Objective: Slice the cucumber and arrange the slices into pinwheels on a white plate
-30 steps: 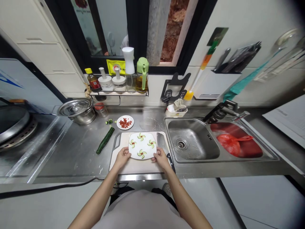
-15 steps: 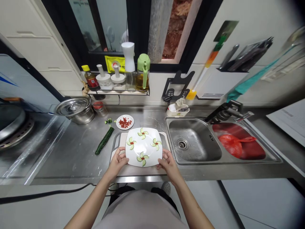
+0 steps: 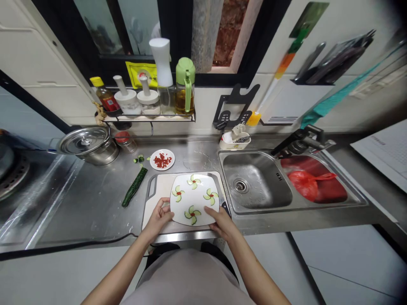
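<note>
A white square plate (image 3: pixel 194 188) carries several green-and-red pinwheel garnishes and is held above a pale cutting board (image 3: pixel 159 188). My left hand (image 3: pixel 158 218) grips the plate's near left corner, fingers curled under the rim. At the near right corner my right hand (image 3: pixel 220 220) does the same. A knife's black handle (image 3: pixel 225 208) pokes out beside the right hand, its blade hidden under the plate.
A cucumber half (image 3: pixel 134 187) lies left of the board, cucumber bits (image 3: pixel 140 159) and a small dish of red pieces (image 3: pixel 162 159) behind it. A lidded steel pot (image 3: pixel 85 144) stands at back left. The sink (image 3: pixel 254 186) is on the right, a red bag (image 3: pixel 307 184) in its far basin.
Both hands lifted the plate off the cutting board and drew it nearer to me. The view has dropped a little and shifted.
</note>
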Demonstrator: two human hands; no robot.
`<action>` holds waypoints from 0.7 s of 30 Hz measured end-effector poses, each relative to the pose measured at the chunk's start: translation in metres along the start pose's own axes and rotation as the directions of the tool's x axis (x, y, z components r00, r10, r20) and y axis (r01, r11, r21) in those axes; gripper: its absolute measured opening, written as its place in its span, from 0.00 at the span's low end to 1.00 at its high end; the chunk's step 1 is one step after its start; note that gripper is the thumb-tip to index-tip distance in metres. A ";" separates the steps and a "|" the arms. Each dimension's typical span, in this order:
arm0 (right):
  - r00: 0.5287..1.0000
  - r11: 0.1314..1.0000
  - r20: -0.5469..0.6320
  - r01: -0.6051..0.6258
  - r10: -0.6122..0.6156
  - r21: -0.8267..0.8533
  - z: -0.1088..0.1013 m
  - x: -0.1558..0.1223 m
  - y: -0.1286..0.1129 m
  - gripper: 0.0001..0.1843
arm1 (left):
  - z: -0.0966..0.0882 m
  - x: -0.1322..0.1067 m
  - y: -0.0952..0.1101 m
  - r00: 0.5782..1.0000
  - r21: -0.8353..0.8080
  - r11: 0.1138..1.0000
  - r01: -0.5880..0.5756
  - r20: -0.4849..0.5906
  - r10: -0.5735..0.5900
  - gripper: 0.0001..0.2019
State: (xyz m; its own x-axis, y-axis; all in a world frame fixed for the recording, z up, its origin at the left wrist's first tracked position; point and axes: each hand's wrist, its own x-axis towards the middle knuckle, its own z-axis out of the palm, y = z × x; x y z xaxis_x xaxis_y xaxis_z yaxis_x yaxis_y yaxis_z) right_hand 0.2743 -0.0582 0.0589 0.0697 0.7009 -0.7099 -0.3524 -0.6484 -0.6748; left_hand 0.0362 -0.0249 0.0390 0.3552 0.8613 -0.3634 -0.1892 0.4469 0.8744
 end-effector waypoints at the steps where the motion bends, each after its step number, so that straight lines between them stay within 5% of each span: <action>1: 1.000 1.000 0.009 -0.002 0.002 -0.006 -0.001 0.001 0.000 0.24 | -0.001 0.000 0.000 1.000 0.008 1.000 0.005 0.012 -0.005 0.25; 6: 0.999 0.999 0.026 -0.028 0.028 -0.030 -0.007 0.004 -0.001 0.25 | -0.011 0.005 -0.002 0.996 0.071 0.997 -0.001 0.092 -0.006 0.22; 10: 1.000 0.998 0.008 0.009 -0.009 -0.058 -0.013 -0.002 -0.003 0.26 | -0.015 0.012 -0.011 0.998 0.437 0.898 -0.061 -0.003 0.069 0.24; 13: 0.999 0.998 -0.019 0.048 -0.049 -0.037 -0.024 -0.012 -0.001 0.29 | -0.014 0.013 -0.021 0.979 0.826 0.551 -0.120 0.006 0.206 0.19; 16: 0.997 0.995 -0.034 0.078 -0.076 0.056 -0.044 -0.026 0.003 0.33 | -0.010 0.012 -0.031 0.966 0.976 0.172 -0.133 0.088 0.244 0.17; 21: 0.943 0.971 -0.317 0.162 -0.100 0.175 -0.103 -0.073 0.027 0.40 | -0.003 0.012 -0.038 0.973 0.988 -0.085 -0.129 0.142 0.180 0.22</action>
State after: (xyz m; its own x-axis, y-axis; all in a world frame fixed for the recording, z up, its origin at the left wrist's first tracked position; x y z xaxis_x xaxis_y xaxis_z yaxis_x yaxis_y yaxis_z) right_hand 0.3562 -0.1576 0.0718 0.3968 0.6314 -0.6662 -0.4944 -0.4645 -0.7347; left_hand 0.0446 -0.0308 -0.0001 0.4417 0.8844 -0.1505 0.8749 -0.3875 0.2906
